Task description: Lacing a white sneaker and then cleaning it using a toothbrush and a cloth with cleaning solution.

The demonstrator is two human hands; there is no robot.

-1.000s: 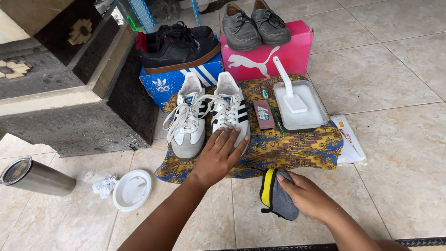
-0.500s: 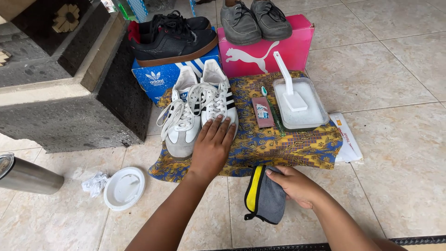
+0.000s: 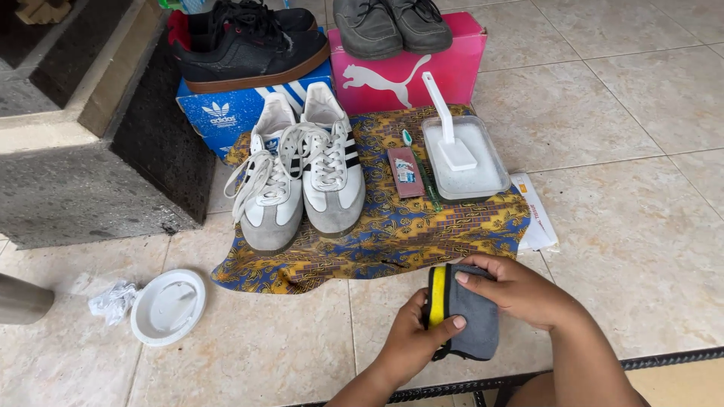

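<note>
Both my hands hold a folded grey cloth with a yellow edge (image 3: 473, 328) low in the middle of the view, just in front of a patterned blue and yellow cloth (image 3: 411, 234) spread on the tiled floor. My left hand (image 3: 416, 338) grips its left side, my right hand (image 3: 513, 290) lies over its top. On the patterned cloth stand a pair of white and grey sneakers with black stripes (image 3: 302, 173), a small red packet (image 3: 406, 172), a toothbrush (image 3: 418, 162) and a clear tray (image 3: 483, 185) with a white brush (image 3: 449, 124) in it.
Behind the cloth stand a blue shoebox (image 3: 226, 109) with black shoes (image 3: 245, 41) on it and a pink shoebox (image 3: 411, 75) with grey shoes (image 3: 392, 22). A white lid (image 3: 167, 307), crumpled paper (image 3: 113, 300) and a metal cylinder (image 3: 23, 300) lie left. A dark stone step (image 3: 98, 173) rises at left.
My left hand has left the patterned cloth near the sneakers and come back to the grey cloth. Both hands now hold it. The view has shifted closer.
</note>
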